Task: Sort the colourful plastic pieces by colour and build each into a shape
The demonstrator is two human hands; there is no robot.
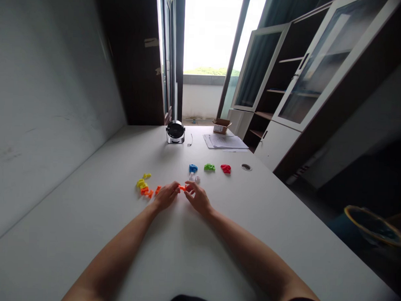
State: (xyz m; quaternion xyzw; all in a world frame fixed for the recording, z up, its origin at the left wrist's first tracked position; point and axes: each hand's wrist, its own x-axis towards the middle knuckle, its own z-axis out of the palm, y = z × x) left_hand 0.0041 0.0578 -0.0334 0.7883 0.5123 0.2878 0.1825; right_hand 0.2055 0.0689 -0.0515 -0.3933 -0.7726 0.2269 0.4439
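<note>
Between my two hands is a small orange plastic piece (182, 188), pinched at its left end by my left hand (166, 196) and at its right end by my right hand (198, 198). Its exact shape is partly hidden by the fingers. Just left of my left hand lie more loose orange pieces (148, 193), and yellow pieces (141, 183) rest beyond them. White pieces (194, 177) sit right behind my right hand. Farther back, a blue piece cluster (193, 168), a green one (209, 167) and a red one (225, 169) form a row.
On the white table (237, 222), a round black device on a stand (175, 131) is at the back. Papers (225, 142) and an open cardboard box (221, 126) lie back right, near a cable hole (246, 167). A wall borders the left; cabinets (288, 83) stand right.
</note>
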